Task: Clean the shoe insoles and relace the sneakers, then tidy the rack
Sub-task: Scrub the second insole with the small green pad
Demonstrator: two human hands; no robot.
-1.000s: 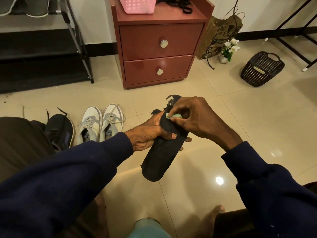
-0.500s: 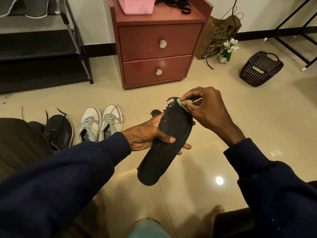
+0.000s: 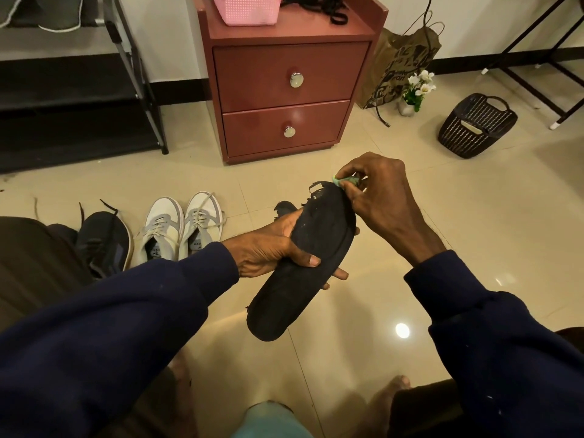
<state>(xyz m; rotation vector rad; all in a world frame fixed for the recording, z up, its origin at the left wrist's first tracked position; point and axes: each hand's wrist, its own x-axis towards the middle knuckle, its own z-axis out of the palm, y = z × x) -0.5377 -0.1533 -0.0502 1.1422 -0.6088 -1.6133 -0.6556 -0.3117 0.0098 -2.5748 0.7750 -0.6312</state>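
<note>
Legible text for you: none.
- Brown paper carrier bag (image 3: 398,63): large black lettering, too creased and dim for you to read.
- White-and-grey lace-up sneakers (image 3: 179,227): dark logo marks on the inner heels, too small to read.
- Black woven plastic basket (image 3: 459,138): pale tag, illegible.

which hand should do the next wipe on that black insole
Right, probably. The right hand pinches the green cloth at the frayed far end of the insole, while the left hand grips its middle and would have to let go to wipe.
</note>
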